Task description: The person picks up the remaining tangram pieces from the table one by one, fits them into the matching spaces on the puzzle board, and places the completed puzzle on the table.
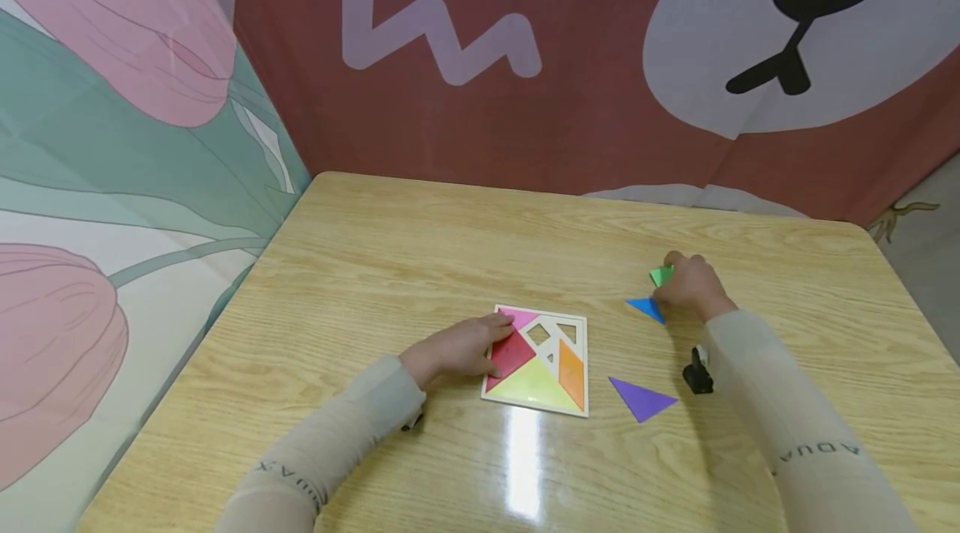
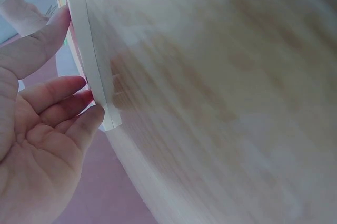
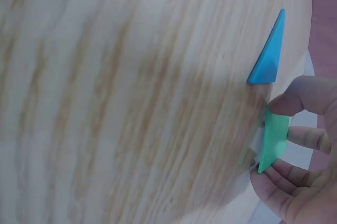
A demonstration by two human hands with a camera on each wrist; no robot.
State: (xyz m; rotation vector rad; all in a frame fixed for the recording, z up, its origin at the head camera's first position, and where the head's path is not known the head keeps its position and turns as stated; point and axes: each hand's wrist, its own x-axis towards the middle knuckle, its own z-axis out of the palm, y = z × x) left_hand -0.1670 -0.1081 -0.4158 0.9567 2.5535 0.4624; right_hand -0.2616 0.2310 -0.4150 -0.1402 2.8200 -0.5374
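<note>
My left hand (image 1: 465,346) rests at the left edge of a square white tangram board (image 1: 536,410), its fingertips over the pink piece (image 1: 517,316) and the red piece (image 1: 512,354). The left wrist view shows thumb and fingers spread along the board's pale side (image 2: 92,50). A yellow triangle (image 1: 536,387) and an orange parallelogram (image 1: 572,373) also lie in the board. Over at the right, my right hand (image 1: 692,283) pinches a green four-sided tangram piece (image 3: 274,137) between thumb and fingers. Close beside that hand lies a blue triangle (image 3: 269,58), flat on the table.
A purple triangle (image 1: 642,400) lies on the wooden table (image 1: 420,241), right of the board. Several cut-outs, including a square one (image 1: 537,335), show in the board's upper right part. Behind the table hangs a red cloth (image 1: 465,125) with printed figures.
</note>
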